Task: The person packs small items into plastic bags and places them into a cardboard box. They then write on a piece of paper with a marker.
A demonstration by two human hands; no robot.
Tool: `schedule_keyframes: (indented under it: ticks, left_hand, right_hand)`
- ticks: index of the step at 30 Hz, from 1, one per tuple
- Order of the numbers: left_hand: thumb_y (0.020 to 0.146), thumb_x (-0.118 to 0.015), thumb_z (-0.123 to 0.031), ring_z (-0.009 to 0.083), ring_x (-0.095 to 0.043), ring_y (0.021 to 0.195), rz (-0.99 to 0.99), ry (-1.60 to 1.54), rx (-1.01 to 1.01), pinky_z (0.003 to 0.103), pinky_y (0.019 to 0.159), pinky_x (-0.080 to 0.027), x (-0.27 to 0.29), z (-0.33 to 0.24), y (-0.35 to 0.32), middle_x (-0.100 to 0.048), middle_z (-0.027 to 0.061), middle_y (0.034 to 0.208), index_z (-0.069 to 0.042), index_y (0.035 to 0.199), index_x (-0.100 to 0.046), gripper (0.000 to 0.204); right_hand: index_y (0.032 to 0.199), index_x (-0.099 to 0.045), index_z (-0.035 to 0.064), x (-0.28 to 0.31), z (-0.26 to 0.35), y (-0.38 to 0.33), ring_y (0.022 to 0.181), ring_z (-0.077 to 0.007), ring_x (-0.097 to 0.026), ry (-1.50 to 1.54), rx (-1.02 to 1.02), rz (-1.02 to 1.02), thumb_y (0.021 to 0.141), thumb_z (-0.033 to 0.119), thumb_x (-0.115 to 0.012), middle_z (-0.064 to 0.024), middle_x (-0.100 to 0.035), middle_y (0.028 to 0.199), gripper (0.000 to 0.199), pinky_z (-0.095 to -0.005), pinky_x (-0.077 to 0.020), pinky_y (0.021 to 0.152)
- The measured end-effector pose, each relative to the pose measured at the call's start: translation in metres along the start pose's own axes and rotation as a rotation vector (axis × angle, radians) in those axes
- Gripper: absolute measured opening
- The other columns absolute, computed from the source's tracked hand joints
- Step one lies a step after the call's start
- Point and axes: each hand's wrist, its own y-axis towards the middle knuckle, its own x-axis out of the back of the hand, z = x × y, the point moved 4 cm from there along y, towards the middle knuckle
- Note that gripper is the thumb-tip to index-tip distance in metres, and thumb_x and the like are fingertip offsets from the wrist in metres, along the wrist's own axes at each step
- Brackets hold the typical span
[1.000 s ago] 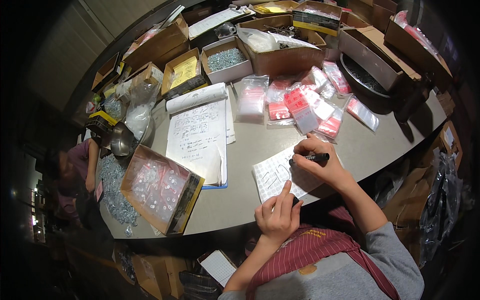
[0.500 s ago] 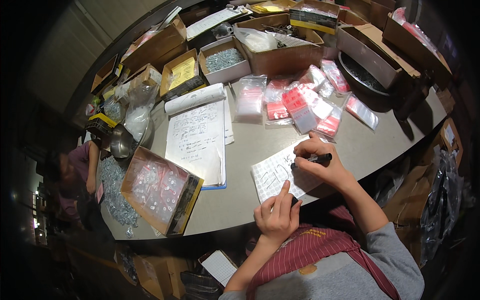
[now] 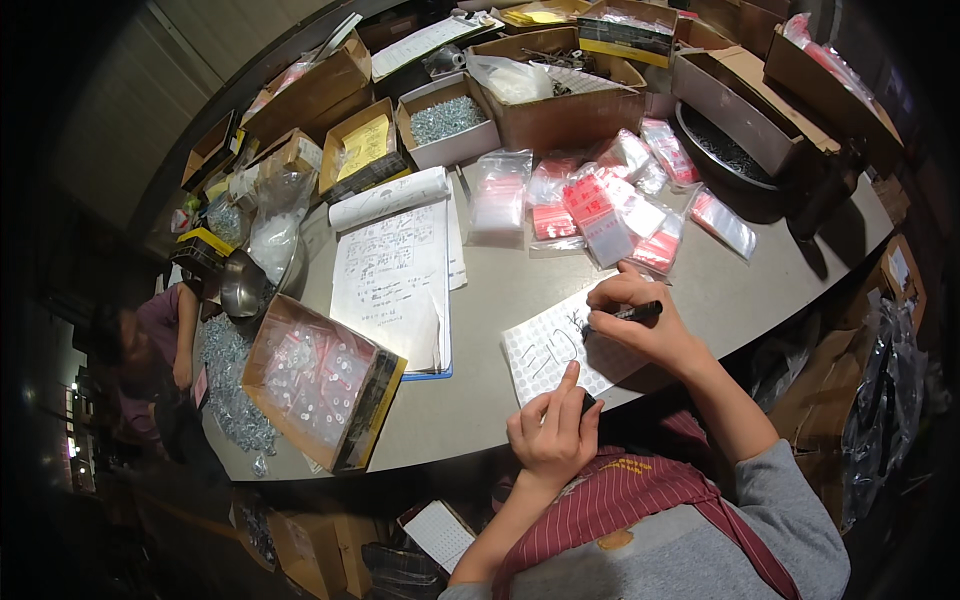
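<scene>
A black marker (image 3: 640, 312) is gripped in my right hand (image 3: 650, 335), its tip hidden by the fingers, over a white sheet (image 3: 540, 375) printed with rows of grey round dots. Large dark handwritten strokes run across this sheet. My left hand (image 3: 552, 432) rests at the sheet's near edge, index finger stretched onto it. Between its curled fingers sits a small black piece (image 3: 588, 402) that looks like the marker's cap. Just beyond the sheet lies a pile of clear zip bags (image 3: 605, 225) with red printing.
Left of the sheet are an open notepad (image 3: 390, 270) with handwriting and a box (image 3: 385, 405) of small bags with washers. Loose screws (image 3: 235, 385) lie beside a metal scoop (image 3: 243, 285). Parts boxes (image 3: 565, 115) line the back. A co-worker's arm (image 3: 185, 330) reaches in at far left.
My right hand has shifted very slightly and the marker has tilted a little. More dark strokes show near its tip. My left hand stays in place.
</scene>
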Motion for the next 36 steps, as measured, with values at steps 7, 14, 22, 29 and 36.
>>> schedule_keyframes:
  ticks: [7, 14, 22, 29, 36]
  left_hand:
    - [0.093, -0.069, -0.037, 0.0124, -0.056, 0.089, -0.018, 0.063, -0.005, 0.027, 0.079, -0.037, -0.002, 0.001, 0.000, -0.074, -0.0056, 0.120, -0.015, 0.095, -0.072, 0.022]
    - [0.093, -0.069, -0.037, 0.0125, -0.055, 0.088, -0.017, 0.069, -0.005, 0.028, 0.079, -0.037, -0.001, 0.000, 0.001, -0.074, -0.0062, 0.120, -0.016, 0.095, -0.072, 0.022]
    - [0.092, -0.069, -0.037, 0.0132, -0.055, 0.088, -0.006, 0.079, 0.000, 0.028, 0.078, -0.037, 0.000, 0.000, 0.002, -0.074, -0.0063, 0.120, -0.015, 0.095, -0.072, 0.022]
    - [0.091, -0.071, -0.036, 0.0137, -0.055, 0.087, -0.002, 0.053, -0.007, 0.028, 0.078, -0.037, -0.001, 0.000, 0.001, -0.074, -0.0066, 0.121, -0.015, 0.097, -0.073, 0.022]
    - [0.090, -0.071, -0.036, 0.0138, -0.055, 0.088, 0.003, 0.062, -0.008, 0.028, 0.078, -0.037, 0.001, 0.000, 0.001, -0.074, -0.0065, 0.121, -0.015, 0.097, -0.073, 0.022]
  right_hand:
    - [0.087, -0.069, -0.0025, 0.005, 0.006, 0.001, 0.080, -0.0163, -0.059, 0.049, -0.125, -0.085, 0.084, 0.017, -0.072, -0.0092, -0.068, 0.079, 0.020, -0.0340, -0.0462, 0.082]
    - [0.087, -0.068, -0.0018, 0.003, 0.002, 0.003, 0.077, -0.0181, -0.059, -0.061, -0.083, -0.131, 0.086, 0.017, -0.071, -0.0097, -0.066, 0.079, 0.019, -0.0320, -0.0462, 0.074]
    - [0.083, -0.068, -0.0008, 0.007, -0.003, -0.002, 0.076, -0.0170, -0.061, 0.069, -0.165, -0.134, 0.085, 0.017, -0.071, -0.0082, -0.068, 0.079, 0.018, -0.0426, -0.0430, 0.104]
    - [0.082, -0.067, -0.0008, 0.011, -0.005, -0.008, 0.075, -0.0165, -0.061, 0.040, -0.087, -0.117, 0.084, 0.015, -0.071, -0.0078, -0.068, 0.075, 0.017, -0.0480, -0.0315, 0.117]
    - [0.083, -0.067, -0.0018, 0.010, -0.006, -0.014, 0.073, -0.0157, -0.061, 0.023, -0.020, -0.041, 0.084, 0.015, -0.071, -0.0083, -0.069, 0.078, 0.017, -0.0471, -0.0354, 0.113]
